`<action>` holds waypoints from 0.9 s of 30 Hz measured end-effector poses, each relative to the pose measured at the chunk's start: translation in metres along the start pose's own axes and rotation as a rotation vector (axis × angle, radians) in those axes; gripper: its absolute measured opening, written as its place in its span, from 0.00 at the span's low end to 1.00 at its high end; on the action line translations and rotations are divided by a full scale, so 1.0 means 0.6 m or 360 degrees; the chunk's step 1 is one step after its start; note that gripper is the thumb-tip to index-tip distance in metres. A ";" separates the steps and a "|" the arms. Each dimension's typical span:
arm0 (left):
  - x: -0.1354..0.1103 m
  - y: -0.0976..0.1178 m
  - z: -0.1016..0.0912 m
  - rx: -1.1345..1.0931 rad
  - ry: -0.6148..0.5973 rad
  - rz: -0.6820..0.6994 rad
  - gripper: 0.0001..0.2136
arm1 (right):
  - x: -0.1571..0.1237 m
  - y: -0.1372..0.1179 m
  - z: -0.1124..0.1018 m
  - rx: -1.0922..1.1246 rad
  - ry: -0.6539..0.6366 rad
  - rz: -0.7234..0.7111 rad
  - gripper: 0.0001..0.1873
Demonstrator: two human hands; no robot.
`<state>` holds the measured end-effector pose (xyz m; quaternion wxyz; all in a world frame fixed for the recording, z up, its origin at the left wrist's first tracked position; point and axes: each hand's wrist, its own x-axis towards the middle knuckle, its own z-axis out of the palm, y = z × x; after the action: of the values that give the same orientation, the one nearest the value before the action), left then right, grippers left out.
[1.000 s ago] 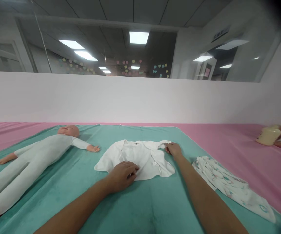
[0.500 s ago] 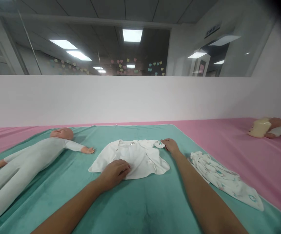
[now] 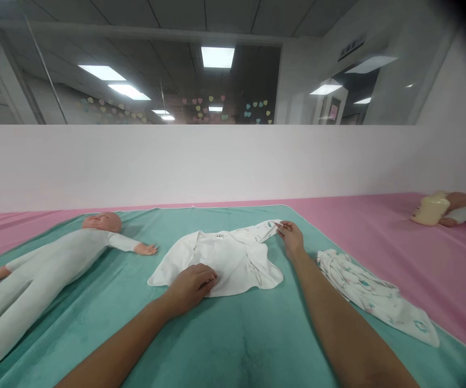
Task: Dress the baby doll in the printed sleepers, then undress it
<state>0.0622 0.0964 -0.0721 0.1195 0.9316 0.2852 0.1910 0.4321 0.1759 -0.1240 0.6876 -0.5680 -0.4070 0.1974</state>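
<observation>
A small white baby shirt (image 3: 233,261) lies spread on a green blanket (image 3: 241,345), its neck label at the far edge. My left hand (image 3: 192,283) rests on the lower front of the shirt, fingers lying over the cloth without a visible grip. Pinched in the fingers of my right hand (image 3: 290,234) is the cuff of the shirt's right-side sleeve (image 3: 266,230), which has a small coloured print. That sleeve stretches up and outward from the shoulder. The left-side sleeve does not show.
On the left a baby doll (image 3: 63,261) in white lies on its back. A crumpled printed baby garment (image 3: 374,296) lies beside my right forearm. Far right, a pale yellow bottle (image 3: 431,209) lies by another doll (image 3: 465,207) on a pink cover (image 3: 358,226). A white wall (image 3: 217,161) stands behind.
My right hand has moved slightly up and to the right, drawing the sleeve out longer and straighter. My left hand has stayed in place on the shirt.
</observation>
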 end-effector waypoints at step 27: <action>-0.002 -0.013 0.008 0.0038 0.0013 0.0042 0.13 | -0.053 -0.030 0.052 -0.1585 -0.0644 -0.0247 0.17</action>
<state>0.0595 0.1016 -0.0797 0.1047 0.9359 0.2756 0.1928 0.3856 0.1669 -0.1170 0.2560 -0.7440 -0.6163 0.0346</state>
